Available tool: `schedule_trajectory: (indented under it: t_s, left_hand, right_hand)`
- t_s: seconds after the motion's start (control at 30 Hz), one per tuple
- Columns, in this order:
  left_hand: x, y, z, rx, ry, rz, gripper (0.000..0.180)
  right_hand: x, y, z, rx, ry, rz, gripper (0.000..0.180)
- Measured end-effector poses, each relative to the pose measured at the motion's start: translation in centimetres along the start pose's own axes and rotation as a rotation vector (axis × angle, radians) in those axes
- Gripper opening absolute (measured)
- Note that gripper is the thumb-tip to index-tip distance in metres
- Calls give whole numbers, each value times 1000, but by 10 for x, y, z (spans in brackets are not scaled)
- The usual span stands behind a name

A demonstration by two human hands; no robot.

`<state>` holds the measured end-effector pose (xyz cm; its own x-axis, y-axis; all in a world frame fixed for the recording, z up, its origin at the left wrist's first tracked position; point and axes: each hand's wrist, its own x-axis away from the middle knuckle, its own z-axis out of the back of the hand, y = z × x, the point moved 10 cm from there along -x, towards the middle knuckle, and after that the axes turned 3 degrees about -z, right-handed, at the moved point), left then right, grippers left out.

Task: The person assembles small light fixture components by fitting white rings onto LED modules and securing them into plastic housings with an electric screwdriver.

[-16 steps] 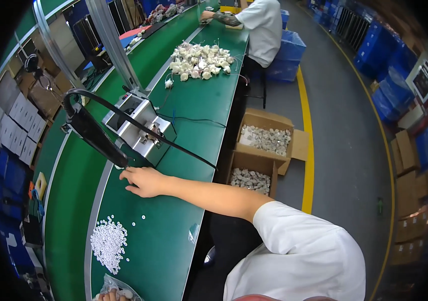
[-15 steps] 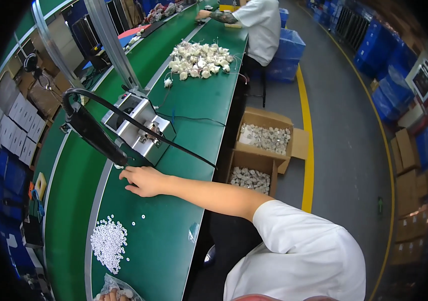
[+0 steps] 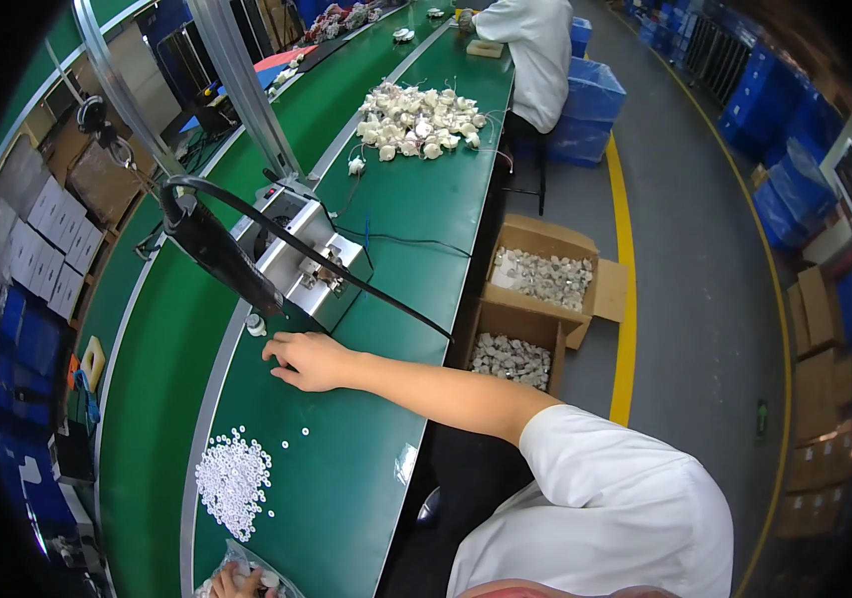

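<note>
My right hand (image 3: 308, 361) hovers over the green bench, thumb and forefinger apart with nothing visible between them. Just beyond its fingertips stands a small white round part (image 3: 256, 325), below the lower end of a hanging black electric screwdriver (image 3: 221, 259). At the lower left, my left hand (image 3: 236, 581) is in a clear plastic bag (image 3: 271, 576) of white parts, its fingers bent over them; what they grip is hidden. Between my hands lies a pile of small white rings (image 3: 232, 483), a few of them scattered loose. Right beside the screwdriver sits a silver boxy machine (image 3: 311, 254).
A heap of white wired parts (image 3: 416, 120) lies farther up the bench. Cardboard boxes of small parts (image 3: 511, 359) stand on the floor to the right. A co-worker (image 3: 540, 70) sits at the far end. A black cable (image 3: 366, 291) arches above the machine.
The whole view has shifted slightly to the right. The white part now shows more fully, apart from my right fingertips and the screwdriver's end. My left hand stays in the bag.
</note>
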<state>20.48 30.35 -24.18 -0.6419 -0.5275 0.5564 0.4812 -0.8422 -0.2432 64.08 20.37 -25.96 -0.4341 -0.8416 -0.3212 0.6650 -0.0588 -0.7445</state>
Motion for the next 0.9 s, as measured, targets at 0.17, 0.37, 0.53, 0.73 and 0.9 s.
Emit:
schedule_trajectory:
  t_s: [0.17,0.37,0.53,0.73,0.9]
  left_hand:
    - [-4,7,-2,-40,-54,123,78]
    - [6,5,7,127,61,50,71]
    - [48,-3,57,276,601,-81,67]
    - [93,-28,94,902,1031,-34,47]
    - [133,-47,121,1050,1247,-7,43]
  right_hand:
    - [2,0,0,5,9,9,26]
    - [3,-2,-5,-1,-3,15,24]
    - [1,-4,5,-15,47,49,26]
    - [4,-5,10,-6,55,21,26]
    - [3,-11,-2,-9,-22,-35,29]
